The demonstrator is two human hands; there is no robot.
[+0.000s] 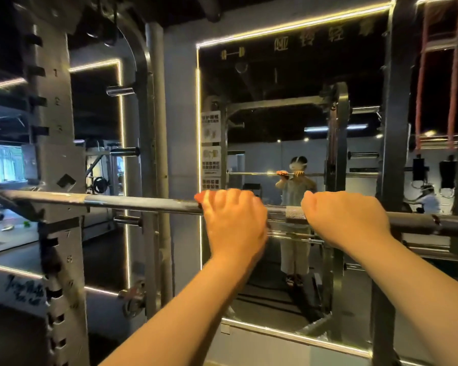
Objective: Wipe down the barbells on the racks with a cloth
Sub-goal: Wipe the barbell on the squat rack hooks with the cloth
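A long steel barbell (143,203) lies level across the rack at chest height, running from the left upright to the right edge. My left hand (234,220) is curled over the bar with an orange-red cloth (202,196) wrapped under its fingers; only a corner of the cloth peeks out at the left. My right hand (344,219) grips the bare bar just right of a knurled patch (295,213). The two hands sit about a hand's width apart.
The grey numbered rack upright (56,159) holds the bar's left end. A round steel post (159,128) stands behind the bar. A lit wall mirror (288,114) faces me, reflecting me and the rack. Another dark upright (397,114) rises at the right.
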